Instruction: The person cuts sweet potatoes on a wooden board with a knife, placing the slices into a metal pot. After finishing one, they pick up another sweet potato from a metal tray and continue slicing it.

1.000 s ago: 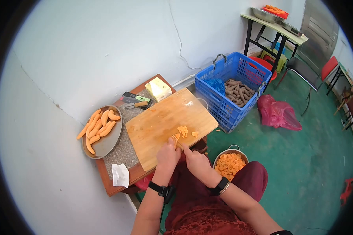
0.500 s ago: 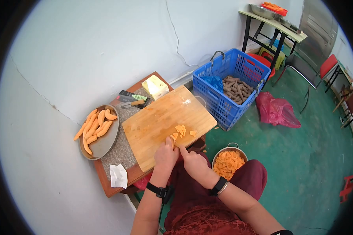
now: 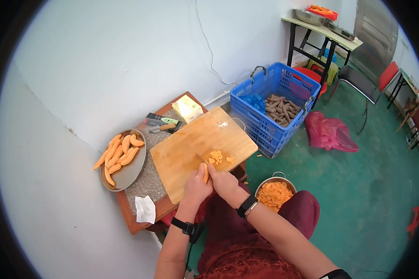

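My left hand (image 3: 198,187) is closed around a peeled orange sweet potato (image 3: 206,173) at the near edge of the wooden cutting board (image 3: 186,153). Close beside it, my right hand (image 3: 225,186) grips a knife (image 3: 201,158); only a thin part of its blade shows, and the handle is hidden in the fingers. Several cut orange pieces (image 3: 216,156) lie on the board just beyond my hands. Below and to the right, a metal pot (image 3: 260,183) full of orange slices (image 3: 274,194) stands by my knee.
Peeled sweet potatoes (image 3: 116,153) fill part of a metal pan (image 3: 137,169) on the left. A second knife (image 3: 165,127), a tissue pack (image 3: 188,109) and a crumpled tissue (image 3: 145,209) lie around the board. A blue crate (image 3: 260,125) holds unpeeled sweet potatoes (image 3: 281,110).
My right hand has shifted up and left, close against the left hand. The knife blade now shows over the board, and more of the sweet potato is visible. The view has shifted slightly.
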`<action>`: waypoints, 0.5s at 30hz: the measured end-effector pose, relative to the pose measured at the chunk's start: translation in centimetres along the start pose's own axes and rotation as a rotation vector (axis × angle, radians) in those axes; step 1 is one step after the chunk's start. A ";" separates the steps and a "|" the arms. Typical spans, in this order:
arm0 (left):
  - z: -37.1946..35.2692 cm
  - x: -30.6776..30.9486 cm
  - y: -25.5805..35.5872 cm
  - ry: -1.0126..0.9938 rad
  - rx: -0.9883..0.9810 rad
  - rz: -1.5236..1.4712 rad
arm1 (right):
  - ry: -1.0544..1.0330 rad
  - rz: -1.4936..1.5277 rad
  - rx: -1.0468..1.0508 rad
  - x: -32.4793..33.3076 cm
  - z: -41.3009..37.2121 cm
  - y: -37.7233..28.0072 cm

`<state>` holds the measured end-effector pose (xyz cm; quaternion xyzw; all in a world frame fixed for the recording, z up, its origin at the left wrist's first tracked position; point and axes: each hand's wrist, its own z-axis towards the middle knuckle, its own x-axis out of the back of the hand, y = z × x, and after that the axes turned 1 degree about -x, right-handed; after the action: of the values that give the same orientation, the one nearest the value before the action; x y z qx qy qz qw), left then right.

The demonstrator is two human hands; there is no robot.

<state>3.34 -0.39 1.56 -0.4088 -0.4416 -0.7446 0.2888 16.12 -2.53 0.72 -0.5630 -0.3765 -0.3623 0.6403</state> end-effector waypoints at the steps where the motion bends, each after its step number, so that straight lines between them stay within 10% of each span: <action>1: -0.3 0.1 -0.5 0.020 -0.045 -0.015 | 0.012 0.036 -0.001 -0.1 0.1 -0.1; 15: 0.2 -2.4 -3.2 0.277 -0.233 -0.048 | 0.226 0.235 0.003 1.8 -3.1 1.4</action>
<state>2.16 1.39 -1.82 -0.3222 -0.3181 -0.8466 0.2799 18.42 -5.53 1.47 -0.5578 -0.2340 -0.3455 0.7175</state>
